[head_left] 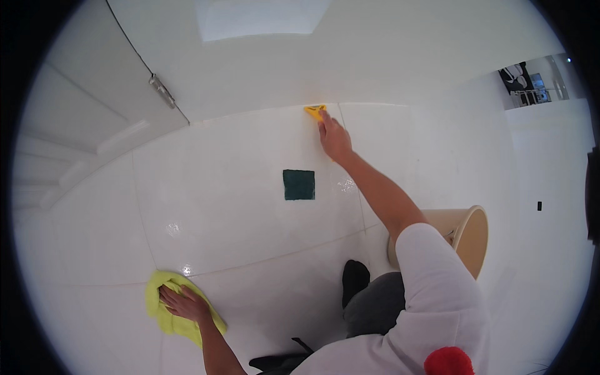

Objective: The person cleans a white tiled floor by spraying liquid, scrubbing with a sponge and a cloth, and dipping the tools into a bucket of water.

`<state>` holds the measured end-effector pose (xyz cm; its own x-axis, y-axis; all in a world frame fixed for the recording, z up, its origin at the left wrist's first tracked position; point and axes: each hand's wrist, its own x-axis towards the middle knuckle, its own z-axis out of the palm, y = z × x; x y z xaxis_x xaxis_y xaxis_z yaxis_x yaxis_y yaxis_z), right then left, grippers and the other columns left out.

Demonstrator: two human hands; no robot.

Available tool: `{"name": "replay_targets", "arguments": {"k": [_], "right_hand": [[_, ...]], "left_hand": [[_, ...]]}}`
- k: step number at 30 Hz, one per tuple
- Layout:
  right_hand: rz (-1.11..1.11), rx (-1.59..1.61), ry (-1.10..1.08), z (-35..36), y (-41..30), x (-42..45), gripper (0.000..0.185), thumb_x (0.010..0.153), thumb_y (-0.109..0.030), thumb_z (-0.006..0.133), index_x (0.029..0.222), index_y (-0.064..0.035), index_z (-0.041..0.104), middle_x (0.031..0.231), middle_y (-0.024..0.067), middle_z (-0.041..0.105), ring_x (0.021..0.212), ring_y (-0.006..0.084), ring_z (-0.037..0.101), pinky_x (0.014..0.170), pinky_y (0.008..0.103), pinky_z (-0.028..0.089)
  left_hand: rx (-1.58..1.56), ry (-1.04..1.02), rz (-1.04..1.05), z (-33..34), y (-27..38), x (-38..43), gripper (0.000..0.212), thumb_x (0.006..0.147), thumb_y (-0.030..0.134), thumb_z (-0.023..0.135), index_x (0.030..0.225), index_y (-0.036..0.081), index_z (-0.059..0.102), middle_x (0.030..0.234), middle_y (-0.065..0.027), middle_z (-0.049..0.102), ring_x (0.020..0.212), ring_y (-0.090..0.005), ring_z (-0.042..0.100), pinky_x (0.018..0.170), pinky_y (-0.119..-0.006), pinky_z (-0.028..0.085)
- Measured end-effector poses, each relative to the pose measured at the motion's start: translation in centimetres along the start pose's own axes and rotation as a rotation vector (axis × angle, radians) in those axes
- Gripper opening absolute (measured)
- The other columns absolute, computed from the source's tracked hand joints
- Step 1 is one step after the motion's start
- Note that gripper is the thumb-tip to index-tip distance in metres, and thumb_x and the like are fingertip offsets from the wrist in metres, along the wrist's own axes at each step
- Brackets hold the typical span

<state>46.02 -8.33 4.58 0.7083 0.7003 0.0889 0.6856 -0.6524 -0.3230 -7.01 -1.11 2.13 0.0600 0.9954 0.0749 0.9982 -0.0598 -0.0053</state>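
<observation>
My right hand (335,137) grips a yellow plastic hand tool (316,112), its wide end at the line where the white tiled floor (225,187) meets the wall. On the left, my left hand (185,302) lies with fingers spread on a lime-green cloth (176,324), pressed to the floor. Between the two hands, a dark green scouring pad (299,184) lies flat on the tiles. Small wet, shiny patches show on the floor near the pad and near the cloth.
A beige bucket (473,234) stands at my right, partly behind my sleeve. A white panelled door (93,108) with a metal hinge (162,91) is at the upper left. A small black object (539,206) shows at far right. Something red and fluffy (449,361) is at the bottom.
</observation>
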Motion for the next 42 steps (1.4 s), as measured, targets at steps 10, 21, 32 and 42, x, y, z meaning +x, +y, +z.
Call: {"name": "replay_targets", "arguments": {"k": [10, 21, 32, 42], "right_hand": [[0.029, -0.065, -0.092, -0.6, 0.1, 0.6, 0.037, 0.091, -0.023, 0.042, 0.124, -0.0051, 0.042, 0.090, 0.0204, 0.059, 0.079, 0.0363, 0.060, 0.068, 0.0456, 0.049], [0.050, -0.074, -0.105, -1.7, 2.0, 0.1, 0.034, 0.090, -0.022, 0.046, 0.121, -0.0072, 0.046, 0.091, 0.0193, 0.061, 0.081, 0.0355, 0.061, 0.071, 0.0451, 0.049], [-0.005, -0.041, -0.160, -1.0, 4.3, -1.9, 0.037, 0.092, -0.024, 0.041, 0.126, -0.0097, 0.042, 0.093, 0.0181, 0.059, 0.084, 0.0342, 0.060, 0.073, 0.0446, 0.048], [-0.050, -0.030, -0.076, -0.4, 2.7, -2.1, 0.035, 0.090, -0.022, 0.045, 0.121, -0.0069, 0.047, 0.086, 0.0194, 0.061, 0.076, 0.0360, 0.060, 0.068, 0.0442, 0.049]], "left_hand": [[0.014, -0.031, -0.034, 0.2, -0.3, 0.1, 0.060, 0.091, 0.043, 0.029, 0.138, 0.006, 0.025, 0.144, -0.0098, 0.026, 0.135, -0.0259, 0.019, 0.106, -0.049, 0.015], [0.054, -0.037, -0.051, 0.3, -0.6, 0.2, 0.058, 0.090, 0.039, 0.031, 0.138, 0.006, 0.026, 0.144, -0.0081, 0.026, 0.135, -0.0252, 0.019, 0.106, -0.047, 0.015], [0.051, -0.009, -0.060, 0.0, -0.3, 0.4, 0.058, 0.090, 0.039, 0.031, 0.137, 0.006, 0.027, 0.144, -0.0081, 0.027, 0.135, -0.0259, 0.019, 0.107, -0.047, 0.014], [0.054, 0.003, -0.068, 0.3, -0.9, 0.4, 0.058, 0.090, 0.039, 0.031, 0.137, 0.006, 0.027, 0.144, -0.0084, 0.027, 0.134, -0.0268, 0.020, 0.107, -0.048, 0.014]]}}
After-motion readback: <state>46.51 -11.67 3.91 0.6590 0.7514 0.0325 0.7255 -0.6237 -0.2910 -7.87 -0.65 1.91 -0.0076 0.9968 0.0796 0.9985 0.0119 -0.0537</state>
